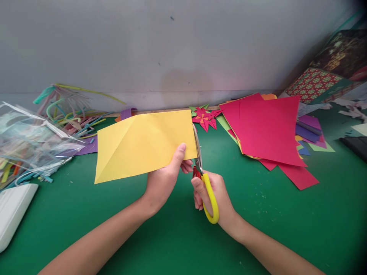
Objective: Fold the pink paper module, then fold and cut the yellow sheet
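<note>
A yellow sheet of paper (143, 141) with a diagonal crease at its left end is held up above the green table. My left hand (166, 175) grips its lower edge near the right corner, thumb on the front and fingers behind. In my right hand (215, 194) are scissors (211, 202) with a yellow handle and some red on the other side. Their blades point upward along the right edge of the sheet, and the lower part of the blades meets the paper's corner. Part of the blades is hidden by the sheet.
Red sheets (266, 130) lie at the right, beside red paper flowers (204, 117). A plastic bag (31, 137) and colourful straws (77, 118) are at the left, above a white object (15, 210). A patterned box (318, 86) stands back right, before a grey wall.
</note>
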Available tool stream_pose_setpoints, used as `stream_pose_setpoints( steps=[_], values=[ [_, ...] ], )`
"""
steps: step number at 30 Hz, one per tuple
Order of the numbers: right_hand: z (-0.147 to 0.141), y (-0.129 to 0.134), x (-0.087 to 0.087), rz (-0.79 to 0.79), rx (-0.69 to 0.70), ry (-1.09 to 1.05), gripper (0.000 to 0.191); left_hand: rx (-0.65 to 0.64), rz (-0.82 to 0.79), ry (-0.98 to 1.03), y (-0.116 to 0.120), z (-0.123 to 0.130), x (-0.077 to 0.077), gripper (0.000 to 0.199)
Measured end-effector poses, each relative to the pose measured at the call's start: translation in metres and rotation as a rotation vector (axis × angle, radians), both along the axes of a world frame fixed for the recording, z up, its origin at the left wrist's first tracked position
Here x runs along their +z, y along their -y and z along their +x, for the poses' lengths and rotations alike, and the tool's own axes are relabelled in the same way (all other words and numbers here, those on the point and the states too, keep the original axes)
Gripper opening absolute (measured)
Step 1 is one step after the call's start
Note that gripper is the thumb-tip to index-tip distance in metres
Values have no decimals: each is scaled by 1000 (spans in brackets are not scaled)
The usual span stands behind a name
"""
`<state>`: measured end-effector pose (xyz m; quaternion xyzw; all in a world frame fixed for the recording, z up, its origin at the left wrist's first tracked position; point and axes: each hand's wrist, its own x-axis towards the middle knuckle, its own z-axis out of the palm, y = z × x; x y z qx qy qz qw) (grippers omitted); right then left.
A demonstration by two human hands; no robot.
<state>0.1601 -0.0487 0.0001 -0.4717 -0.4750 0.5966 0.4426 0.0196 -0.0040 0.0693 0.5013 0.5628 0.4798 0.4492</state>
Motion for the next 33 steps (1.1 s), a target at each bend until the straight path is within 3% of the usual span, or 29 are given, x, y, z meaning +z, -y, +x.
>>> stream_pose_setpoints(
  steps=[9, 33],
  values=[
    [-3, 1, 1, -33, 31, -72, 52, -6, 14, -7, 0, 0, -1, 48],
    [1, -6, 7, 64, 33, -66, 57, -78, 52, -57, 5, 4, -3, 44]
  ],
)
